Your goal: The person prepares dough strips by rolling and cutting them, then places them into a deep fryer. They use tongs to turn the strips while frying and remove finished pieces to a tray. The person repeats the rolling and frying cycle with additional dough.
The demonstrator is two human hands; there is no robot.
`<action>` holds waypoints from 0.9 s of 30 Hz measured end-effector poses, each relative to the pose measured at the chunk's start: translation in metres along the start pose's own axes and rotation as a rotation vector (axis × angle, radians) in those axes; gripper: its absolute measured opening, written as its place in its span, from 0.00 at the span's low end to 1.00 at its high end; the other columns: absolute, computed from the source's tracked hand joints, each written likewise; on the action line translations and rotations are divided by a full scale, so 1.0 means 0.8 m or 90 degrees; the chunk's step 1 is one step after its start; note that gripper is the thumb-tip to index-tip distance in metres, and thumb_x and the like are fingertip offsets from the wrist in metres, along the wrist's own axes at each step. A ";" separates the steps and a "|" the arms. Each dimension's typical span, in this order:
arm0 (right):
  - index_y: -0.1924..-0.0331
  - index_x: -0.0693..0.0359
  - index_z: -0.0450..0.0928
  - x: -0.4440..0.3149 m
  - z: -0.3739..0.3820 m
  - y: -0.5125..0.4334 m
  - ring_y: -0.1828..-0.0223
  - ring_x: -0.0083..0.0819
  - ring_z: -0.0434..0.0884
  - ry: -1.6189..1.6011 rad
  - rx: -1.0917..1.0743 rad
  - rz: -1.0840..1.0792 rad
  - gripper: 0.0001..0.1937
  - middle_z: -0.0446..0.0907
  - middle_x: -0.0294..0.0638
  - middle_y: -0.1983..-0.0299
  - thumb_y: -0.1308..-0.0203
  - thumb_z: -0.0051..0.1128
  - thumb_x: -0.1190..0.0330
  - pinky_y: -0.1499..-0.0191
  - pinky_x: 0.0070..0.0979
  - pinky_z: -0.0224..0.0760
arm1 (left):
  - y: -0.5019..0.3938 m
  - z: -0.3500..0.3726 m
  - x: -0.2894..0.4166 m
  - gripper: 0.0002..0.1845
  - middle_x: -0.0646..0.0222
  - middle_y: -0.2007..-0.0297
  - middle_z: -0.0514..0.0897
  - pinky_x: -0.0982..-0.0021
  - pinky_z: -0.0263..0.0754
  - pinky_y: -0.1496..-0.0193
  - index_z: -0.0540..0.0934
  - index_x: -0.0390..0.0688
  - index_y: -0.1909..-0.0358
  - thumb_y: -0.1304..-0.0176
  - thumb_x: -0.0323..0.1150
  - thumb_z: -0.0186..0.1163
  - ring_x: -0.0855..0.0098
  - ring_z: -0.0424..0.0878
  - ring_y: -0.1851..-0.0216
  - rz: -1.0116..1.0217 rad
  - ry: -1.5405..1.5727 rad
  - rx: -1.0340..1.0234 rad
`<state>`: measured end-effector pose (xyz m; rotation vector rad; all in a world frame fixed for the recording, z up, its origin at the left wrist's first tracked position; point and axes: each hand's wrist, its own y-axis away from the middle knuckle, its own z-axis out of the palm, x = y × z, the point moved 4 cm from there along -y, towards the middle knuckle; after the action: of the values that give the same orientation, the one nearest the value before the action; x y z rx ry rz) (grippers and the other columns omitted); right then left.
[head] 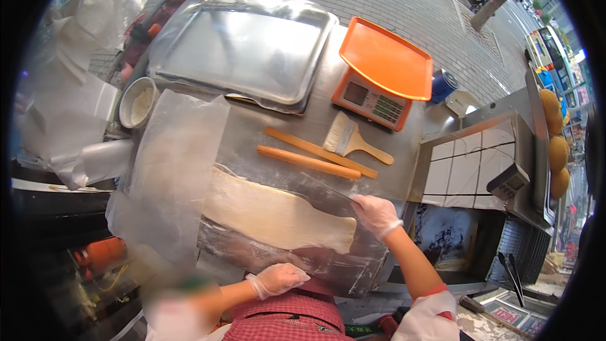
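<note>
A long flat sheet of dough [279, 215] lies on the floured metal worktop [341, 270], its left end under a clear plastic sheet [175, 151]. My right hand [377, 215], in a thin clear glove, grips a thin metal blade [326, 185] just past the dough's right end. The blade shows nearly edge-on and points to the far left along the dough's back edge. My left hand [279, 279], also gloved, rests low at the worktop's front edge with its fingers bent. Whether it holds anything cannot be made out.
Behind the dough lie a rolling pin [307, 162], a flat wooden stick [322, 152] and a wide brush [352, 139]. Farther back are a clear-lidded tray [241, 52] and an orange scale [374, 85]. A white tub [138, 103] stands left; a tiled box [466, 166] stands right.
</note>
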<state>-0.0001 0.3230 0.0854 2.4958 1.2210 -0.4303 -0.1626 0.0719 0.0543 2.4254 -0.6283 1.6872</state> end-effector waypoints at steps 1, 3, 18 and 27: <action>0.59 0.52 0.80 -0.013 0.009 -0.023 0.67 0.49 0.87 -0.010 0.030 0.009 0.07 0.84 0.47 0.70 0.31 0.55 0.60 0.69 0.46 0.79 | 0.009 -0.019 0.004 0.17 0.58 0.54 0.88 0.58 0.84 0.51 0.84 0.42 0.44 0.35 0.24 0.64 0.55 0.87 0.55 0.065 -0.007 0.109; 0.62 0.54 0.80 -0.056 0.037 -0.032 0.65 0.51 0.87 0.014 -0.142 -0.055 0.07 0.85 0.50 0.69 0.31 0.52 0.63 0.64 0.45 0.81 | 0.013 -0.036 -0.023 0.18 0.58 0.52 0.88 0.58 0.83 0.48 0.84 0.43 0.42 0.35 0.23 0.64 0.54 0.87 0.53 -0.056 -0.005 0.086; 0.49 0.58 0.80 -0.156 0.047 -0.097 0.62 0.53 0.88 0.063 -0.277 -0.041 0.15 0.88 0.52 0.64 0.24 0.42 0.62 0.61 0.50 0.82 | 0.119 -0.164 -0.071 0.11 0.58 0.54 0.88 0.59 0.83 0.55 0.85 0.41 0.50 0.33 0.30 0.66 0.54 0.87 0.57 -0.102 -0.215 0.120; 0.43 0.42 0.78 -0.003 0.002 0.014 0.70 0.43 0.86 0.196 -0.048 0.012 0.14 0.82 0.39 0.70 0.31 0.57 0.62 0.71 0.41 0.78 | -0.015 0.021 -0.024 0.20 0.57 0.48 0.86 0.56 0.82 0.46 0.79 0.43 0.39 0.32 0.33 0.66 0.52 0.85 0.48 0.126 -0.021 -0.024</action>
<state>0.0074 0.3139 0.0865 2.5719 1.2943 0.0082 -0.1491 0.0823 0.0321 2.4394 -0.9239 1.6897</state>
